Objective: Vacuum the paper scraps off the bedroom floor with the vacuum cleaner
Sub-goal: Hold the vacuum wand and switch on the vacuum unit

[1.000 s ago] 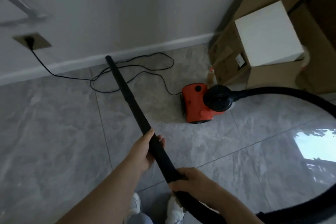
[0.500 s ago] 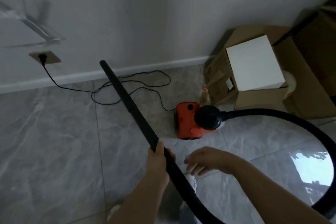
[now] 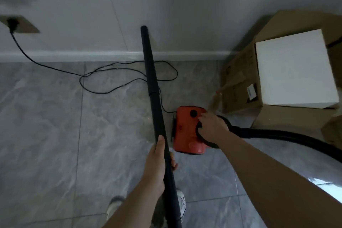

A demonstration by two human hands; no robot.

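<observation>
Grey floor [image 3: 46, 135], no paper scraps in sight. Big cardboard boxes [image 3: 277, 116] in corner by wall. Black hose [image 3: 277, 135] runs from right to red vacuum cleaner [image 3: 185, 131], sitting near boxes, cord [image 3: 111, 79] plugged in wall. Left hand [image 3: 157, 164] wraps around long black tube [image 3: 153, 98], tip raised off floor. Right hand [image 3: 212, 126] reaches down onto vacuum top, fingers by round button [image 3: 193, 113], probably to switch on; grip unclear.

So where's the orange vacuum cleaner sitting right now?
The orange vacuum cleaner sits on the tiled floor, right of centre in the head view, just left of the cardboard boxes, with the right hand resting on top.
</observation>
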